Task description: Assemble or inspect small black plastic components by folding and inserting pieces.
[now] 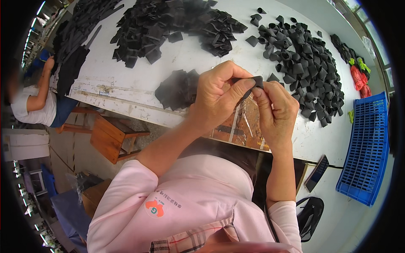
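Note:
Between my two hands, above the table's front edge, is a small black fabric piece (258, 81). My left hand (221, 90) pinches it with thumb and forefinger from the left. The fingertips of my right hand (276, 105) close on its right end. Just left of my left hand lies a small heap of flat black fabric pieces (175, 89). Beyond my right hand spreads a pile of black pieces curled into small cones or loops (312, 67). A large heap of flat black pieces (168, 25) covers the table further back.
Long black strips (80, 33) lie at the table's far left, where a person (40, 103) sits. A wooden stool (109, 137) stands left of me. At right are a blue plastic crate (365, 147), red bags (358, 80) and a phone-like dark device (316, 173).

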### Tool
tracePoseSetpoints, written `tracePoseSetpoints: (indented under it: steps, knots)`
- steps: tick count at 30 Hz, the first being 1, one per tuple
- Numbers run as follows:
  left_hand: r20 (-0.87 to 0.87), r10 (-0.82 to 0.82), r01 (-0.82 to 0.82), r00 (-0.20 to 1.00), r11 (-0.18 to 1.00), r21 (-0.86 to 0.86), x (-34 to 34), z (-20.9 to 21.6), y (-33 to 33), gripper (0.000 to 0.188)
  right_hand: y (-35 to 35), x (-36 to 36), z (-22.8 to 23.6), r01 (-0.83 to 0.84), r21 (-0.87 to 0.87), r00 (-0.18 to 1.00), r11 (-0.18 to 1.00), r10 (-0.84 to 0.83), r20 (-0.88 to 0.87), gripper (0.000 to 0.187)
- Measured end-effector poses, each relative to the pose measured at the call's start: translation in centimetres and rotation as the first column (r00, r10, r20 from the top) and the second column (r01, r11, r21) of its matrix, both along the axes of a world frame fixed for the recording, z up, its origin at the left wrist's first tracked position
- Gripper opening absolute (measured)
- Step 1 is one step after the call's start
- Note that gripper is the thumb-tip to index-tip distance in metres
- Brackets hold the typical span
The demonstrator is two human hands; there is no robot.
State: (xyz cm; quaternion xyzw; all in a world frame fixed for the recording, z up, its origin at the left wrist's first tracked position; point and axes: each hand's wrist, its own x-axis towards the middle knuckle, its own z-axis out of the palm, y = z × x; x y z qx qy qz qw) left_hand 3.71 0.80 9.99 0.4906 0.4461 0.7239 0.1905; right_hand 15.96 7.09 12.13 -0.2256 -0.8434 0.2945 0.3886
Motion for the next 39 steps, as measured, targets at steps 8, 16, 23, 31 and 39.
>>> tracePoseSetpoints:
  steps: [8,16,23,31,39]
  knots:
    - [-0.164,0.004,-0.052,0.986,0.957,-0.285,-0.5,-0.1,-1.4,0.010,0.0,0.1,0.2,0.004,0.040,1.000,0.999,-0.004,-0.013,0.007]
    - [-0.249,0.196,-0.273,0.949,0.905,-0.327,0.2,-3.9,-1.6,0.010,0.1,-0.5,0.5,0.079,0.181,0.988,0.980,-0.101,0.118,0.013]
    - [-0.704,0.346,-0.677,0.620,0.689,-0.259,-1.1,-8.7,-3.0,0.018,5.5,1.8,1.7,-0.514,-0.672,0.751,0.534,-0.098,-0.653,0.035]
    - [-0.942,0.068,-0.806,0.330,0.539,-0.244,-4.1,-10.9,-1.0,0.014,2.2,3.7,-4.9,-0.157,-0.873,0.948,0.462,-0.176,-0.264,0.027]
    - [-0.688,0.319,-0.664,0.651,0.679,-0.313,-5.4,-9.3,-2.6,0.014,-1.3,2.9,-5.4,-0.075,-0.901,0.993,0.427,-0.053,-0.108,0.026]
